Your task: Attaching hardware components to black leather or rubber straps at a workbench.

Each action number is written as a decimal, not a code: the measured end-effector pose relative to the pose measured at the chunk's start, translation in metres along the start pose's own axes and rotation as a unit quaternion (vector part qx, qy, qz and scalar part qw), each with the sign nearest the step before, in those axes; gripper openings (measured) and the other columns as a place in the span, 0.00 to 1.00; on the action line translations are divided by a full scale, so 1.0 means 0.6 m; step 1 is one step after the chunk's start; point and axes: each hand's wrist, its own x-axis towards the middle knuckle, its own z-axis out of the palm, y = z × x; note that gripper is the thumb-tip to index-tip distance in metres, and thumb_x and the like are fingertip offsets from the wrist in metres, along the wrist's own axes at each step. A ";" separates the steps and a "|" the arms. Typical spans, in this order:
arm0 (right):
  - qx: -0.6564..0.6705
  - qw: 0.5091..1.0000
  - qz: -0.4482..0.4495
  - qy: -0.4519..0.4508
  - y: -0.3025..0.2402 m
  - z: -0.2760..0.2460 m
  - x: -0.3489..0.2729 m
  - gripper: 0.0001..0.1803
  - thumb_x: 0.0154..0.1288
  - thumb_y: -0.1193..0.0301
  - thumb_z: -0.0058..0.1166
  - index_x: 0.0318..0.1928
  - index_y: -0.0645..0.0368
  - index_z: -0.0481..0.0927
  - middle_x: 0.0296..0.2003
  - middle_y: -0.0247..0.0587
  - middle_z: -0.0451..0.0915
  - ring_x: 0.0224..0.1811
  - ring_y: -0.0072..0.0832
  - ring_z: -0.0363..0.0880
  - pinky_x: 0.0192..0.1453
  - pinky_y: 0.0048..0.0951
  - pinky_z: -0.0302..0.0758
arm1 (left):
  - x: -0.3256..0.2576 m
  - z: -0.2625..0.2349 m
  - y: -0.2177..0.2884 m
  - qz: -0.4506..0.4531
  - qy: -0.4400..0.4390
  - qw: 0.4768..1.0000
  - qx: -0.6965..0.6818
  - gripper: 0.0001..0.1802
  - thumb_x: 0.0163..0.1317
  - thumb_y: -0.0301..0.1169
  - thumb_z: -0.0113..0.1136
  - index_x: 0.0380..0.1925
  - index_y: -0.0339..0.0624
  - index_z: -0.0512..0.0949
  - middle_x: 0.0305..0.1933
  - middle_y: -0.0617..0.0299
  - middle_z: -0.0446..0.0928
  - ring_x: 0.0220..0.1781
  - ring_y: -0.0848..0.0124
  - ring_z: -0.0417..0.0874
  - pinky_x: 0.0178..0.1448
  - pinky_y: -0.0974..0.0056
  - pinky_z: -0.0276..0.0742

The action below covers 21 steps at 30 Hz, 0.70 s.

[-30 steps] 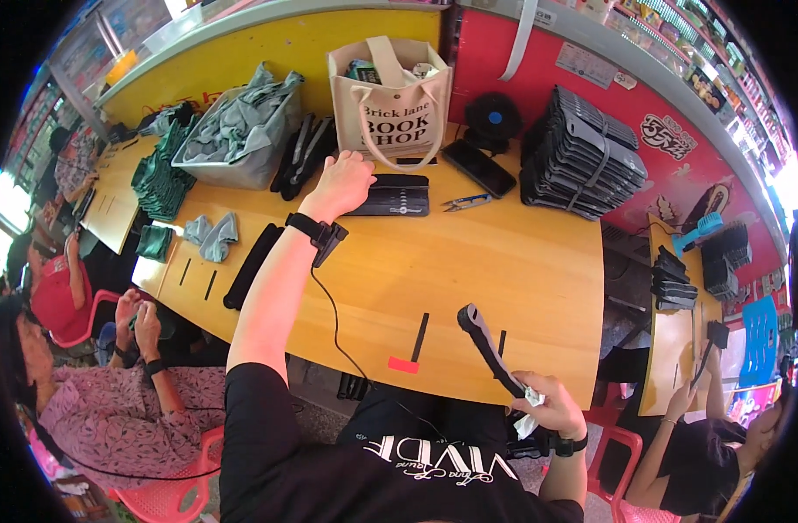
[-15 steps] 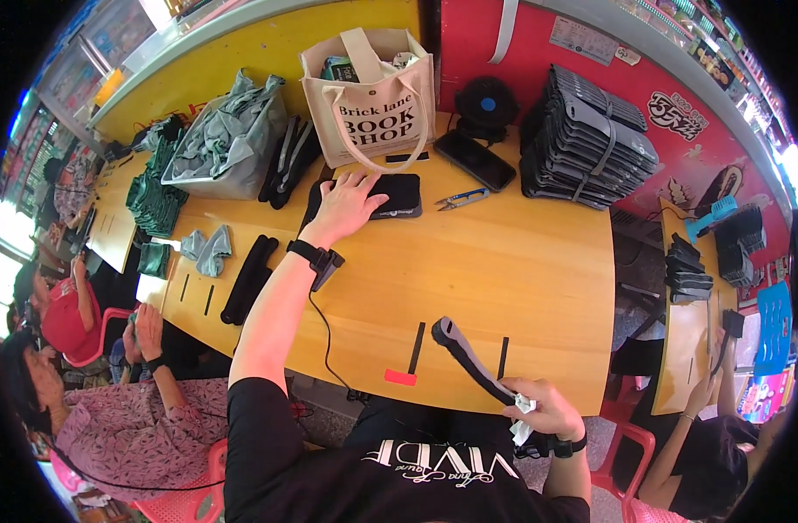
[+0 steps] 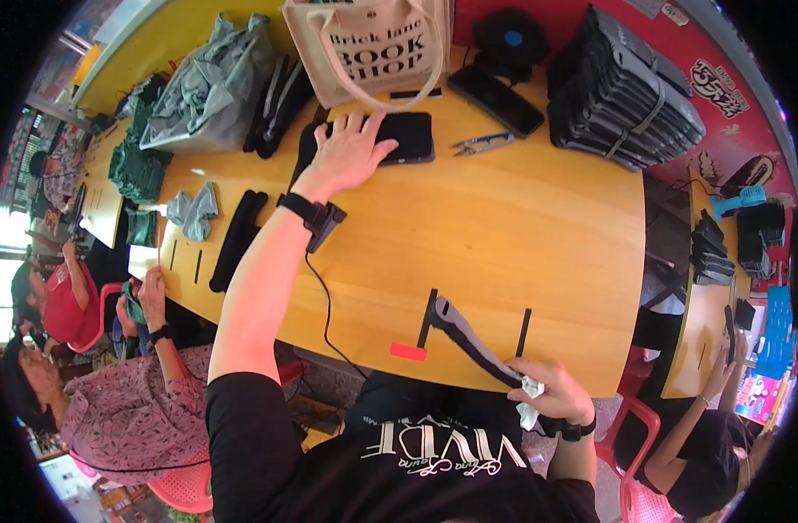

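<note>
My left hand (image 3: 345, 157) lies with its fingers spread on a flat black fabric piece (image 3: 408, 138) at the far side of the table, in front of the cream tote bag (image 3: 373, 48). At the near edge, my right hand (image 3: 551, 390) is closed round one end of a long grey-and-black fabric strap (image 3: 470, 338). The strap slants up and left from the hand, with a slit showing at its far end. A crumpled white piece (image 3: 530, 401), perhaps tissue or a label, sticks out by the same fingers.
Thread snips (image 3: 483, 144), a black phone (image 3: 497, 100), a small fan (image 3: 510, 39) and a tied stack of grey-black straps (image 3: 621, 91) stand at the back right. A bin of grey cloth (image 3: 209, 91) and black strips (image 3: 240, 240) are left. Co-workers sit on both sides.
The whole view has shifted, so the table's things appear higher in the picture. My left hand stays on the black fabric, and my right still grips the strap.
</note>
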 end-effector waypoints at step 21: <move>0.059 0.996 -0.011 0.069 0.020 0.027 -0.027 0.24 0.58 0.70 0.64 0.55 0.64 0.75 0.33 0.41 0.80 0.34 0.22 0.75 0.40 0.25 0.73 | 0.066 -0.082 -0.031 0.045 -0.285 0.942 -0.170 0.44 0.53 0.29 0.66 0.69 0.41 0.55 0.68 0.47 0.63 0.72 0.56 0.61 0.72 0.61 0.56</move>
